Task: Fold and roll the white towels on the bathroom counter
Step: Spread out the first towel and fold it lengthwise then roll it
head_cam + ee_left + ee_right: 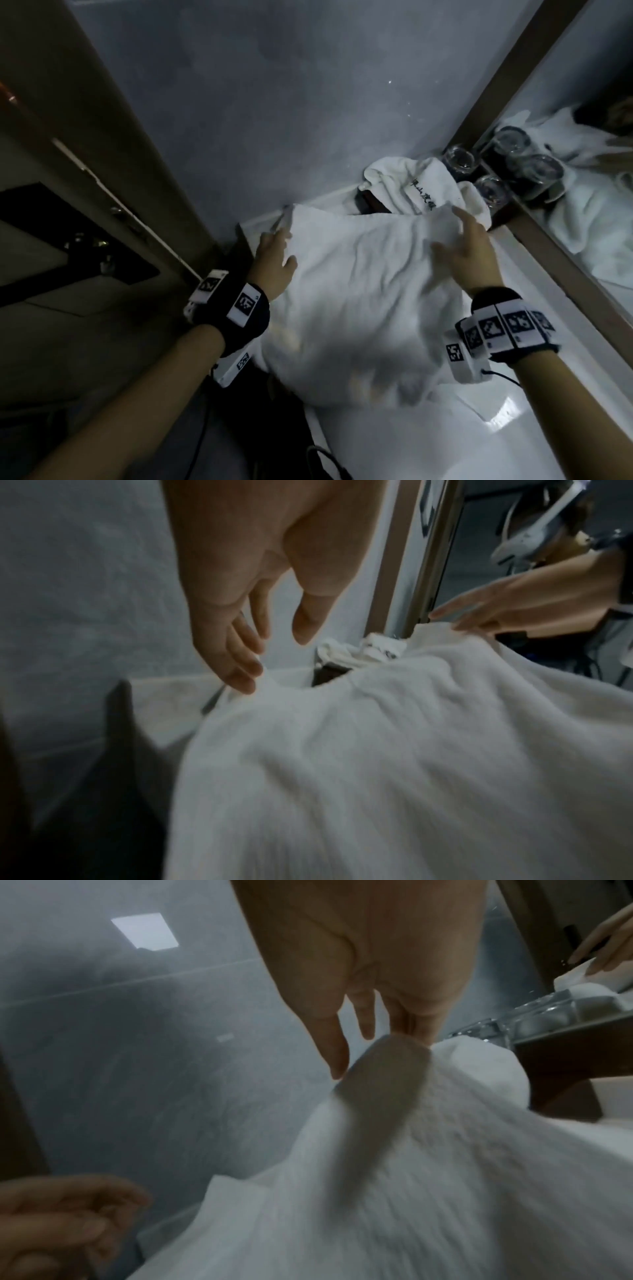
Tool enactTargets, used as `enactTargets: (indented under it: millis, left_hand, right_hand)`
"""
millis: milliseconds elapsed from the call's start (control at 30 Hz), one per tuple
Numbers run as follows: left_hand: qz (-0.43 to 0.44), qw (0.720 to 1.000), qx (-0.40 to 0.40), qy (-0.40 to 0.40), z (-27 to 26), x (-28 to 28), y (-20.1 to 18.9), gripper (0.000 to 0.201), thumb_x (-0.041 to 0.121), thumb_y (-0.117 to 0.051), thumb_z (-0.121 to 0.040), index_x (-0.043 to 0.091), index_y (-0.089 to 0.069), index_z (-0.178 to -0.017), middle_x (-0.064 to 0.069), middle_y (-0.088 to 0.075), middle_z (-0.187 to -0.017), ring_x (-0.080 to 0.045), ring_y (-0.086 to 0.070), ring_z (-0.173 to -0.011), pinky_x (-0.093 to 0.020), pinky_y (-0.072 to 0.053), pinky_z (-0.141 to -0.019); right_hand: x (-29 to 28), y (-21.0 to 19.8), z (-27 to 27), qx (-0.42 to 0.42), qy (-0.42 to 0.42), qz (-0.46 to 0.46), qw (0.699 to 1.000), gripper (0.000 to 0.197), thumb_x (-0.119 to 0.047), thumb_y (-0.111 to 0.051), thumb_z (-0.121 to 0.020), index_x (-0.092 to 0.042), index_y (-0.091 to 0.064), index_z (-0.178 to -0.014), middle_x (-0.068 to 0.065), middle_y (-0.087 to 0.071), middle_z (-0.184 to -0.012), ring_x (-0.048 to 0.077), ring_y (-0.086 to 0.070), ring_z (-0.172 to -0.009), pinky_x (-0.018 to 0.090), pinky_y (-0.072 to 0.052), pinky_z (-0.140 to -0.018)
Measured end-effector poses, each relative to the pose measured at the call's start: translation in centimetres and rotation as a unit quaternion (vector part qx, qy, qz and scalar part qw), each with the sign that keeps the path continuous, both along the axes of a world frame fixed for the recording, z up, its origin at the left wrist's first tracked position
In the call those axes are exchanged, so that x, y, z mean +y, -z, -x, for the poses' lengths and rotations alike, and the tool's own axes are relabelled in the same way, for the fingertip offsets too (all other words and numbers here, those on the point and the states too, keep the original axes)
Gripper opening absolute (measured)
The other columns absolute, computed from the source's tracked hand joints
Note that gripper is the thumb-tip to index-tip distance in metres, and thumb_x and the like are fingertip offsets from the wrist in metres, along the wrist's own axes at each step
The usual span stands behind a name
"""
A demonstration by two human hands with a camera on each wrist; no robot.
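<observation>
Towel [363, 291] lies rumpled, unrolled on the counter [445, 445]; left hand [274, 260] and right hand [466, 250], fingers straight, gripping nothing, touch its far corners. Folding looks barely begun.

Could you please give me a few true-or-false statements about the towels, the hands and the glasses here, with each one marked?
1. Both hands are at the far corners of the big white towel. True: the left hand is at its left corner and the right hand at its right.
2. The towel is already rolled into a tight cylinder. False: it is spread open and rumpled.
3. A second towel with dark lettering lies behind it. True.
4. The glasses stand at the counter's left edge. False: they stand at the right, by the mirror.
5. The right hand is a closed fist. False: its fingers are extended.
</observation>
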State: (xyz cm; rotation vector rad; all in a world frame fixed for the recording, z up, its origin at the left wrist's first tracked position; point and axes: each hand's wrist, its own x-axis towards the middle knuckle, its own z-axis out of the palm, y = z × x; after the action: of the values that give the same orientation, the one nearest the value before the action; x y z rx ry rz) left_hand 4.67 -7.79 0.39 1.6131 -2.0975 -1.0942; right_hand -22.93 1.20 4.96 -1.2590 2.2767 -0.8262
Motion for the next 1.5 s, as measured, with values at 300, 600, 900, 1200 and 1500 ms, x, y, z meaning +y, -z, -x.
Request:
enactTargets:
  millis: [300,600,900,1200,1500]
  left_hand:
    - [0.026,0.971,-0.032,0.238,-0.2,10.2,3.5,0.048,0.002,-0.050,-0.082,0.011,-0.046,-0.129,-0.007,-0.036,-0.142,-0.024,-0.034,-0.131,-0.034,-0.026,-0.110]
    - [0.021,0.955,-0.034,0.293,1.0,18.5,5.1,0.060,-0.001,-0.045,-0.075,0.022,-0.045,-0.130,-0.002,-0.019,-0.152,-0.018,-0.017,-0.139,-0.021,-0.010,-0.108]
    - [-0.087,0.952,-0.071,0.286,1.2,20.0,5.1,0.075,-0.005,-0.047,-0.072,0.014,-0.019,-0.139,-0.008,-0.015,-0.152,-0.034,-0.027,-0.134,-0.037,-0.022,-0.113]
    - [-0.079,0.956,-0.055,0.278,1.4,20.3,5.5,0.065,-0.009,-0.043,-0.078,0.012,-0.024,-0.137,-0.001,-0.009,-0.157,-0.017,-0.008,-0.145,-0.029,-0.009,-0.116]
    - [-0.148,0.968,0.116,0.164,0.2,19.3,6.3,0.042,-0.002,-0.050,-0.088,0.006,-0.043,-0.129,-0.008,-0.042,-0.141,-0.012,-0.040,-0.125,-0.011,-0.029,-0.099]
  right_hand:
    - [9.1,3.4,-5.2,0.054,0.111,0.101,0.987,0.070,-0.016,-0.082,-0.067,0.011,-0.041,-0.117,0.030,-0.035,-0.118,0.041,-0.040,-0.106,0.047,-0.041,-0.098]
    - [15.6,6.4,-8.6,-0.166,0.141,0.028,0.975,0.057,-0.006,-0.079,-0.069,-0.001,-0.042,-0.112,0.017,-0.047,-0.108,0.033,-0.050,-0.103,0.048,-0.044,-0.094]
    - [17.4,4.6,-9.4,-0.151,-0.065,0.017,0.986,0.024,-0.026,-0.054,-0.090,-0.010,-0.036,-0.086,-0.002,-0.042,-0.074,0.018,-0.042,-0.070,0.022,-0.034,-0.060]
    - [17.6,5.5,-7.1,0.000,-0.192,-0.325,0.926,0.080,-0.022,-0.077,-0.073,-0.004,-0.030,-0.136,0.012,-0.052,-0.131,0.023,-0.048,-0.121,0.030,-0.038,-0.095]
    - [21.9,5.5,-1.9,-0.059,0.017,-0.111,0.992,0.052,-0.033,-0.073,-0.077,-0.013,-0.034,-0.049,-0.002,-0.039,-0.053,0.009,-0.039,-0.058,0.014,-0.032,-0.054]
